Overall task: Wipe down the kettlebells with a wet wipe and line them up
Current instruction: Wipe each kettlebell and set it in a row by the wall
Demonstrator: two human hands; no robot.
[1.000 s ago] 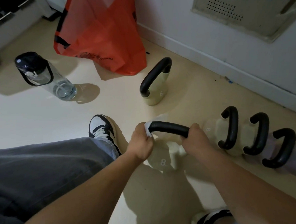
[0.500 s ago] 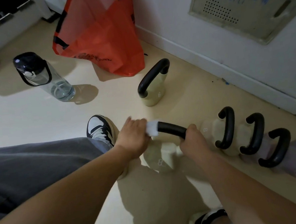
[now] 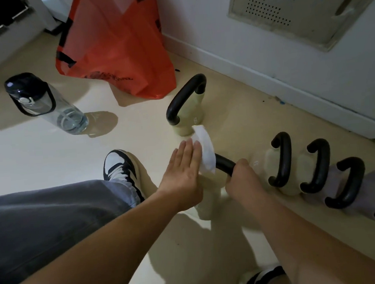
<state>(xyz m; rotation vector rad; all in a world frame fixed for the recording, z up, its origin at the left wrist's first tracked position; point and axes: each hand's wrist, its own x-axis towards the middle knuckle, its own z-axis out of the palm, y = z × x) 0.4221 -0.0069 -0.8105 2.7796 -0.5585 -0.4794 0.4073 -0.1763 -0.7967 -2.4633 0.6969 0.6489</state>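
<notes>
A cream kettlebell [image 3: 209, 203] with a black handle stands on the floor between my arms. My right hand [image 3: 242, 178] grips the right part of its handle. My left hand [image 3: 183, 170] has its fingers straight and presses a white wet wipe [image 3: 206, 154] against the handle's left end. Another cream kettlebell [image 3: 187, 107] stands alone farther back. To the right, several kettlebells sit in a row along the wall, starting with a cream kettlebell in the row [image 3: 278, 160]; the farthest ones are lilac.
An orange plastic bag [image 3: 112, 43] leans by the wall at the back. A clear water bottle [image 3: 46, 104] with a dark lid stands at the left. My left shoe [image 3: 122, 170] is beside the kettlebell, my right shoe [image 3: 263, 278] near the bottom edge.
My left hand went from curled round the handle's left end with the wipe to flat, fingers straight, and the wipe now stands up unfolded. My right hand kept its grip.
</notes>
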